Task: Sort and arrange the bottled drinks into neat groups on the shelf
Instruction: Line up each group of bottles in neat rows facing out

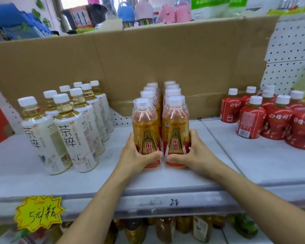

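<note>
Two rows of orange bottles (173, 93) stand side by side in the middle of the shelf (245, 155). The rows run from near the front edge back to the cardboard (148, 59) at the back edge. The left grip (137, 155) is wrapped round the low part of the left front bottle (145, 127). The right grip (192, 154) is wrapped round the low part of the right front bottle (174, 125). Both of these bottles stand up straight on the shelf, very close to each other. The two thumbs nearly meet in front of them. A bunch of white tea bottles (74, 131) stands toward the left end of the shelf. A bunch of red bottles (252, 120) stands toward the right end. A yellow price tag (39, 213) hangs on the front edge, near the left corner.
</note>
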